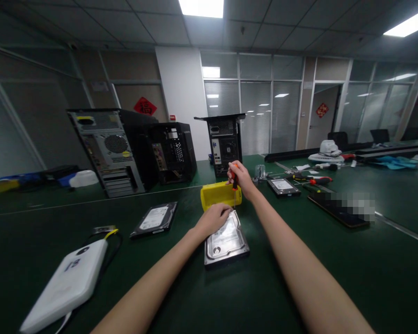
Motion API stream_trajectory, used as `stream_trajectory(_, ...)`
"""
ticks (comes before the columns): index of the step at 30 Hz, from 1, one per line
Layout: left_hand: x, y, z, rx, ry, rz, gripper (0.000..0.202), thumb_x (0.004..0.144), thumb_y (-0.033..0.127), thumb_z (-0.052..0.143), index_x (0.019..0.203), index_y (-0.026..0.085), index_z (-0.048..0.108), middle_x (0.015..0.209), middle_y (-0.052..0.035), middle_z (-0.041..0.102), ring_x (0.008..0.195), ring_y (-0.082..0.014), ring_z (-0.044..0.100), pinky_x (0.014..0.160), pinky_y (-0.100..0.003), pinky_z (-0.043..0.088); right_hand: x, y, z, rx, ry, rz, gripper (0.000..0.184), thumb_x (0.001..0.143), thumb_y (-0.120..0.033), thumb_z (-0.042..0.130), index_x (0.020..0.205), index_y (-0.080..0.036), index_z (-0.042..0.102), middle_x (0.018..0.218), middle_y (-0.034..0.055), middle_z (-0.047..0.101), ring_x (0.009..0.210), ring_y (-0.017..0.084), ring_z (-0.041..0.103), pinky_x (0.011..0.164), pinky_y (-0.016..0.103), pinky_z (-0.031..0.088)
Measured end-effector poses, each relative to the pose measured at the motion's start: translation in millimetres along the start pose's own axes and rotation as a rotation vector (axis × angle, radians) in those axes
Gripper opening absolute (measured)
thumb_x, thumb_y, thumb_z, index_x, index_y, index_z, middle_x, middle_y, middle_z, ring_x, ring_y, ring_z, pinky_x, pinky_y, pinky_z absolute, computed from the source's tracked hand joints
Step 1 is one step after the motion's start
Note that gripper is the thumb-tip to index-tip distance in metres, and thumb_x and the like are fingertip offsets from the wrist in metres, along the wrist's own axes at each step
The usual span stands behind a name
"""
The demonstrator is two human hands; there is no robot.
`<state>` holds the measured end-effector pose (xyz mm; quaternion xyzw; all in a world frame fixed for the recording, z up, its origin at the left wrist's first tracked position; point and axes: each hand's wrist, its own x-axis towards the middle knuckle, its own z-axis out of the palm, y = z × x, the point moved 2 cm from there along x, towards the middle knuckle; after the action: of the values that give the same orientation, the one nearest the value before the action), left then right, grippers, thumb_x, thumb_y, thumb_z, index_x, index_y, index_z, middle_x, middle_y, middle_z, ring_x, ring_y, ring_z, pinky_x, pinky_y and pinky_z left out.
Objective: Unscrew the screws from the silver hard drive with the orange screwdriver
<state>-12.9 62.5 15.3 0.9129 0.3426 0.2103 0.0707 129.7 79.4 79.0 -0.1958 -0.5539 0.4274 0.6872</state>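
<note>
A silver hard drive [227, 242] lies label side up on the green table in front of me. My left hand [215, 219] is closed over its far left part, fingers bent and pressed on the casing. My right hand [241, 178] grips a red-and-black screwdriver [234, 180] held upright. Its thin shaft points down to the far right corner of the drive; whether the tip sits in a screw is too small to tell. Just behind the drive stands an open yellow case [209, 197], partly hidden by my hands.
Other hard drives lie left [156, 218] and right [283, 186]. A white power bank [69, 283] with cables is near left, a dark phone-like slab [337, 211] at right. Computer cases [114, 153] stand behind; pliers [318, 180] and a clear cup [260, 172] sit back right.
</note>
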Motion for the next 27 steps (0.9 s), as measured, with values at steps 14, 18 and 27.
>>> stream_trajectory(14,-0.3,-0.4,1.1,0.009,0.002,-0.020,0.035,0.091,0.032,0.041,0.101,0.018,0.071,0.103,-0.0075,0.071,0.097,-0.0213,0.063,0.087,-0.028,0.046,0.0,1.1,1.3,-0.007,-0.006,0.014,0.031,0.075,-0.046,0.062,0.077,-0.021,0.044,0.055,-0.0099,0.046,0.041,0.003,0.042,0.041,0.016,0.042)
stream_trajectory(18,0.2,-1.5,1.2,0.003,0.011,0.007,0.036,0.092,0.032,0.040,0.103,0.017,0.071,0.104,-0.0078,0.071,0.097,-0.0218,0.063,0.087,-0.029,0.046,0.9,1.1,-0.5,-0.026,0.002,-0.016,0.030,0.076,-0.046,0.061,0.077,-0.020,0.046,0.060,-0.0081,0.050,0.044,0.004,0.047,0.042,0.017,0.044)
stream_trajectory(27,-2.8,3.8,1.2,0.002,-0.011,-0.014,0.036,0.092,0.032,0.040,0.100,0.016,0.071,0.102,-0.0085,0.071,0.094,-0.0208,0.064,0.085,-0.028,0.046,-5.3,-2.6,0.0,-0.051,-0.001,0.005,0.030,0.076,-0.046,0.060,0.077,-0.020,0.045,0.059,-0.0084,0.047,0.045,0.004,0.046,0.046,0.019,0.048)
